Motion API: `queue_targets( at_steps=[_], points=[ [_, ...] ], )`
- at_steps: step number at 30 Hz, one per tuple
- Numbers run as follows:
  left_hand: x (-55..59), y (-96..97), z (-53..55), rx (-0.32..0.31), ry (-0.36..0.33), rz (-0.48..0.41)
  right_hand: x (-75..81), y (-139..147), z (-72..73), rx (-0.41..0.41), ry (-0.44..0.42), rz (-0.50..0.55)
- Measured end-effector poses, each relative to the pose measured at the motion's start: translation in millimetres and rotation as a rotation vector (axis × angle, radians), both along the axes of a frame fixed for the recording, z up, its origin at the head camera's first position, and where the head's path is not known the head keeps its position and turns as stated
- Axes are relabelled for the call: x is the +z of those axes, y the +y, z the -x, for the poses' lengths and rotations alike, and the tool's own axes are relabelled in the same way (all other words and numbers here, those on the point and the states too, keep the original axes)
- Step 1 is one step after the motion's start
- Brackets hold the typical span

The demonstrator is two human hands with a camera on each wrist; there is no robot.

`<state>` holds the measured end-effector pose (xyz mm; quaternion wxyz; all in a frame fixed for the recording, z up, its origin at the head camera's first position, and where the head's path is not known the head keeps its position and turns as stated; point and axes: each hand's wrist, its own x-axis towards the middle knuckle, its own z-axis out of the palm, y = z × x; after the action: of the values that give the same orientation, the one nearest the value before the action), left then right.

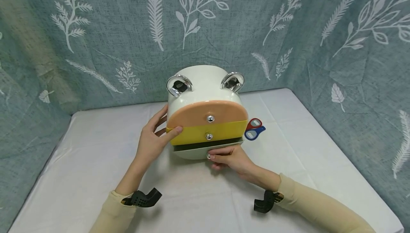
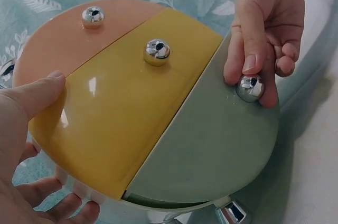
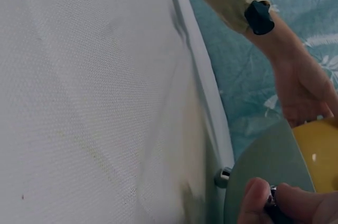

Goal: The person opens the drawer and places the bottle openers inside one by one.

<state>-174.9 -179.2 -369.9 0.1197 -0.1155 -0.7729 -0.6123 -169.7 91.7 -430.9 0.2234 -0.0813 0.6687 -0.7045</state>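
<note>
A white frog-shaped drawer box [image 1: 205,81] with silver-rimmed eyes stands on the table, its front facing me. Its fronts are an orange drawer [image 1: 189,114] on top, a yellow drawer [image 1: 190,136] in the middle and a pale green drawer [image 1: 190,154] at the bottom. The green one is pulled out a little, with a dark gap above it. My left hand [image 1: 152,142] grips the box's left side, thumb on the front, fingers along the side. Between thumb and fingers, my right hand [image 1: 235,160] pinches the green drawer's round silver knob [image 2: 250,87].
Right of the box lie a red bottle opener [image 1: 255,122] and a blue bottle opener [image 1: 253,134], overlapping. A white cloth covers the table [image 1: 96,154]. Behind it and at both sides hangs a teal leaf-patterned curtain [image 1: 121,30].
</note>
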Motion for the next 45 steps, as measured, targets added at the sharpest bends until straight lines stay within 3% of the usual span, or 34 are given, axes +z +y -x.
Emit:
queue_targets(
  at_steps=[14, 33, 45],
  points=[
    [3.0, 0.8, 0.0, -0.001, -0.005, -0.004, 1.5, 5.1, -8.7, 0.021, 0.012, -0.015],
    [1.6, 1.3, -1.2, -0.005, 0.005, -0.012, 2.4, 12.7, -34.9, 0.019, -0.039, -0.021],
    [0.6, 3.0, -5.2, -0.002, 0.007, -0.008, -1.4, 13.6, -44.9, 0.021, -0.008, -0.020]
  ],
)
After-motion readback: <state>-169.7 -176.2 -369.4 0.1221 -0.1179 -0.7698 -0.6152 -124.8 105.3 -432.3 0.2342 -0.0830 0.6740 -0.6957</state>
